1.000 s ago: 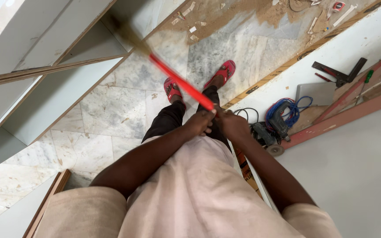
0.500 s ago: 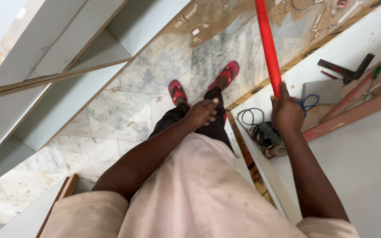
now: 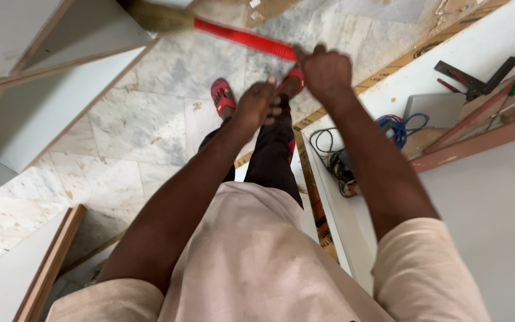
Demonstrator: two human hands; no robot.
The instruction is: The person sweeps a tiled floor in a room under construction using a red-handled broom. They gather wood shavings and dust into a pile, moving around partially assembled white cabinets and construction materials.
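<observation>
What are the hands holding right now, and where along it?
Both hold a broom by the near end of its red handle: the right hand wraps it, and the left hand sits just below, its grip partly hidden.

Pale pink short-sleeved shirt (image 3: 251,250), black trousers (image 3: 272,152), red sandals (image 3: 222,95)

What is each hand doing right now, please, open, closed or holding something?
Left hand: closed, apparently around the broom's red handle, though the grip is hidden.
Right hand: closed on the handle.
</observation>
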